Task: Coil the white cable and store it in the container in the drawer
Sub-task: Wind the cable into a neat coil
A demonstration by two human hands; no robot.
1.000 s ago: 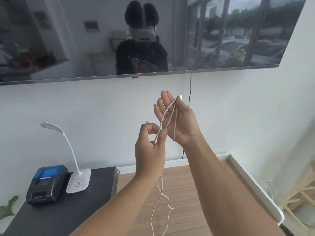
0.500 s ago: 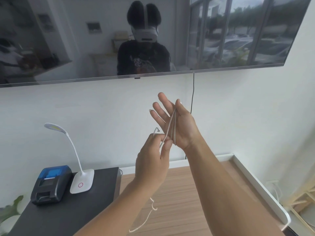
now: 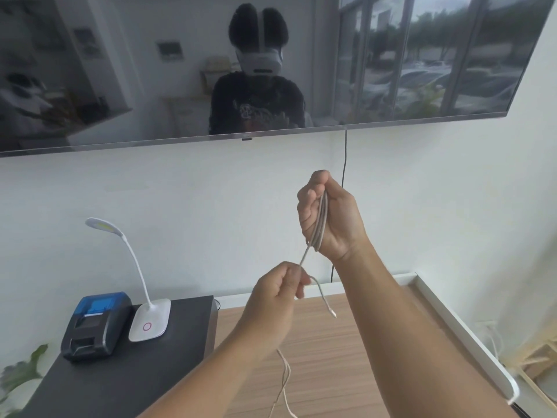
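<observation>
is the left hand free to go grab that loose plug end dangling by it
Probably not without letting go: the left hand is pinched on the white cable the right hand holds coiled. The plug end hangs close, with nothing between.

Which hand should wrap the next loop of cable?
Probably the left hand: it pinches the loose run of the white cable, while the right hand is closed around the finished loops.

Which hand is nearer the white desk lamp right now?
Left. The left hand hangs just right of the desk lamp, above the wooden top; the right hand is higher and farther right.
</observation>
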